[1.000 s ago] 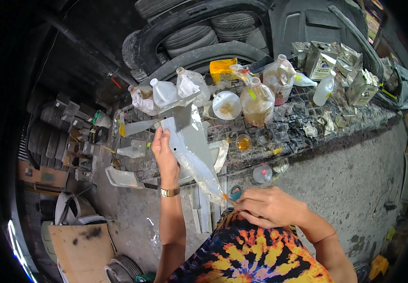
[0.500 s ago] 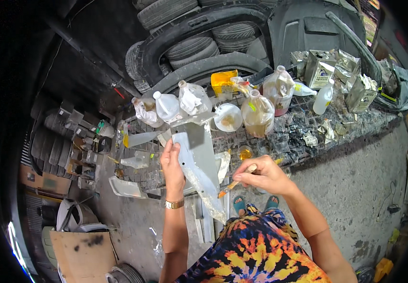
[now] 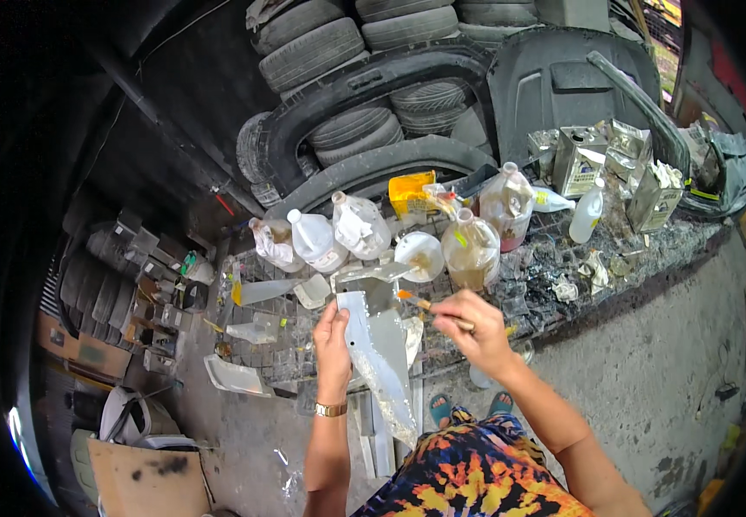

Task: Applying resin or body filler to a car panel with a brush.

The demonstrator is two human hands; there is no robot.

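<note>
My left hand point(image 3: 332, 338) grips the left edge of a grey-white angled panel point(image 3: 376, 366), which has rough whitish patches along its lower part and a small dark hole. The panel is tilted, its lower end toward my body. In my right hand point(image 3: 478, 332) is a paintbrush point(image 3: 423, 303) with a wooden handle and orange-tinted bristles. Its tip is by the panel's upper right edge; whether they touch I cannot tell. Just beyond the panel, a round white container point(image 3: 420, 250) with brownish residue sits on the grid-topped bench point(image 3: 532, 297).
Plastic jugs point(image 3: 315, 243) line the bench, one with brown liquid point(image 3: 471, 254). To the right are a white bottle point(image 3: 587, 212), metal cans point(image 3: 655, 198) and crumpled rags point(image 3: 594, 271). Tyres point(image 3: 313, 56) and a black fender liner point(image 3: 468, 65) stand behind. Cardboard point(image 3: 145, 474) lies lower left.
My right hand has carried the brush from the panel's lower right edge up to its upper right edge. The head view has shifted, so the bench sits lower. My left hand keeps its hold.
</note>
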